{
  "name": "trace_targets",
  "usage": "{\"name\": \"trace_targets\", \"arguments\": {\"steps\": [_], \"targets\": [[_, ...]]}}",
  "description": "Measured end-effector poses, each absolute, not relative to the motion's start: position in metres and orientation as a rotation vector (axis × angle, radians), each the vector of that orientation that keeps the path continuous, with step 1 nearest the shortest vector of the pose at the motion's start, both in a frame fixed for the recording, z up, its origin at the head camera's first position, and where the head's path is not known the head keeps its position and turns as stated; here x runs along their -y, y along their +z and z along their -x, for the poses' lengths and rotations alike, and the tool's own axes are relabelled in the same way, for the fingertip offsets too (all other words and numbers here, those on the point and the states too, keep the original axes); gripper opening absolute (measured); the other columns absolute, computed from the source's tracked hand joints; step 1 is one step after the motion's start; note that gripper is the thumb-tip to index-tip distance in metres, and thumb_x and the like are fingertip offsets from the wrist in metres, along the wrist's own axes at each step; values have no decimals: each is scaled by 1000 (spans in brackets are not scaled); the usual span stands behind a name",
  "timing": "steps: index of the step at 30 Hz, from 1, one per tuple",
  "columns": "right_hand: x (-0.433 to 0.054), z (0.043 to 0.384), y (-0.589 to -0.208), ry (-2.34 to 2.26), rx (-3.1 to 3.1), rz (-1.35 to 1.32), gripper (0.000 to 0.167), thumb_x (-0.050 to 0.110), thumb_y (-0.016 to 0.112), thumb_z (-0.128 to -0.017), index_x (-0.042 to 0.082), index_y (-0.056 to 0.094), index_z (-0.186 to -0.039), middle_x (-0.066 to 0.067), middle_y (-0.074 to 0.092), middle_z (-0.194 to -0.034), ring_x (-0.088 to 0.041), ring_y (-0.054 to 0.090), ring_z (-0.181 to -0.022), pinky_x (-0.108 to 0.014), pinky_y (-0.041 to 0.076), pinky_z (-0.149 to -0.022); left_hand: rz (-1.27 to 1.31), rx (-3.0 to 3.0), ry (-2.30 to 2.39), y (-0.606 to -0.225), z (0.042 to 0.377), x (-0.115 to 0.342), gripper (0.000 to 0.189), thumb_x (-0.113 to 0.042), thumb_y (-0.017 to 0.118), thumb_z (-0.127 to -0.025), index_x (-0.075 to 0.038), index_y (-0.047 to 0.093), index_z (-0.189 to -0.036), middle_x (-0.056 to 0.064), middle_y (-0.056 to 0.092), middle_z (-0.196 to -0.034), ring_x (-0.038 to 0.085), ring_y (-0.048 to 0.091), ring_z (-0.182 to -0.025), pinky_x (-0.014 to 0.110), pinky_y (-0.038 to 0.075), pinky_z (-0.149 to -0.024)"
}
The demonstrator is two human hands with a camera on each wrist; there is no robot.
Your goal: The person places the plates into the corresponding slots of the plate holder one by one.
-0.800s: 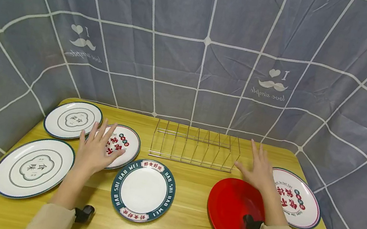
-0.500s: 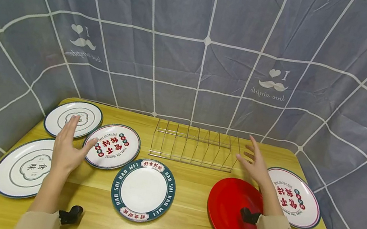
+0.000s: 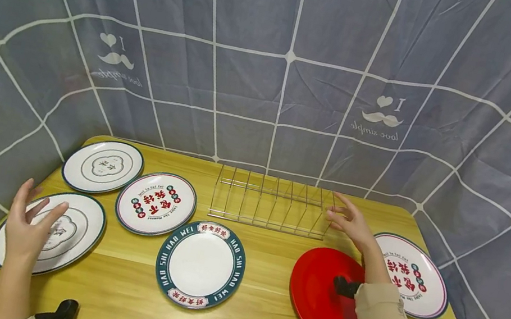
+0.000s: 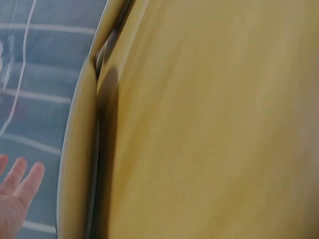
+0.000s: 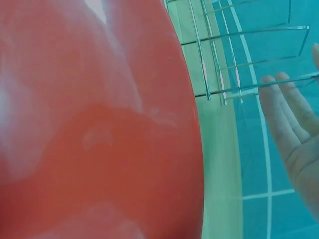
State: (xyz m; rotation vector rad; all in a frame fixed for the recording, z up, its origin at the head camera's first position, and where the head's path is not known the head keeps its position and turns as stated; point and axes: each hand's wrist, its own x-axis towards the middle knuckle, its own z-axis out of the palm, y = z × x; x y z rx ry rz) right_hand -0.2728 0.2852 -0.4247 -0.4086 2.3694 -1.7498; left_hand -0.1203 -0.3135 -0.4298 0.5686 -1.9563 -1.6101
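Observation:
My left hand hovers over the large white plate with a dark rim, fingers loosely bent and holding nothing. In the left wrist view, its fingers spread beside that plate, seen edge-on. My right hand is at the right end of the wire plate rack, its fingers reaching to the end wires. The right wrist view has its fairly straight fingers at an end wire; whether they touch it I cannot tell. Under the right forearm lies a red plate.
A second dark-rimmed white plate lies at the back left, beside a white plate with red lettering. A green-rimmed plate lies at the middle front. Another red-lettered plate is at the right. Behind the wooden table hangs a grey grid curtain.
My left hand has moved left and towards me, from above the red-lettered plate to the large white plate. My right hand has shifted slightly left, to the rack's end.

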Motion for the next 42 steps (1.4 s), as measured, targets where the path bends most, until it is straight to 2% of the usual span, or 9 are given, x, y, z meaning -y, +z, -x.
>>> {"name": "trace_targets", "arguments": {"steps": [6,11,14,21,27,31,33,39,42], "targets": [[-287,278,-427,-1767,-2299,357,63,13,55,-92,3,21,-144,-36,40,-128,-31,58,-100,-31,53,-80,-420,1743,-1903,-463,111,363,81,9,66,-77,-22,30,-143,-5,46,-130,-9,56,-90,3,45,-69],[-286,280,-426,-1786,-2235,360,61,9,54,-92,3,23,-144,-34,44,-126,-35,57,-101,-29,53,-79,-292,1710,-2040,-481,97,400,84,14,62,-78,-26,28,-144,-14,49,-122,-9,59,-88,10,50,-63],[-286,280,-426,-1797,-2220,359,60,6,54,-91,5,25,-143,-29,49,-122,-29,59,-98,-29,53,-79,-402,1813,-1961,-473,87,403,87,9,66,-77,-30,26,-144,-20,49,-117,-13,57,-84,6,48,-60],[-286,279,-424,-1778,-2208,371,62,5,53,-92,0,19,-143,-33,45,-125,-24,60,-96,-32,51,-82,-888,2127,-1539,-460,75,403,92,-14,76,-74,-43,20,-141,-20,35,-135,-22,43,-76,-3,35,-59],[-286,279,-423,-1769,-2197,370,63,5,52,-92,-2,16,-143,-33,43,-125,-19,61,-93,-32,51,-83,-995,2350,-1317,-476,72,417,90,-32,71,-78,-48,8,-140,-8,21,-149,-23,35,-84,11,43,-85],[-286,279,-423,-1769,-2192,370,63,5,52,-92,0,16,-144,-27,48,-123,-19,60,-94,-34,50,-85,-950,2395,-1456,-485,73,427,93,-31,72,-77,-48,6,-140,-24,39,-124,-24,34,-71,15,50,-68],[-286,278,-423,-1763,-2195,370,63,5,52,-92,0,16,-144,-24,49,-122,-21,60,-96,-35,50,-86,-883,2434,-1504,-487,73,430,92,-28,72,-79,-46,7,-142,-27,35,-119,-24,36,-68,9,44,-52],[-286,278,-423,-1748,-2199,357,60,7,52,-93,5,20,-144,-33,43,-127,-23,59,-98,-40,47,-90,-807,2563,-1579,-486,78,435,84,-30,70,-81,-45,13,-141,-38,37,-98,-16,40,-67,13,46,-55],[-286,278,-423,-1749,-2185,357,59,7,51,-93,8,21,-144,-33,43,-127,-23,59,-99,-41,47,-91,-844,2610,-1559,-487,80,436,82,-31,71,-79,-49,17,-137,-30,39,-81,-6,39,-68,14,41,-54]]}}
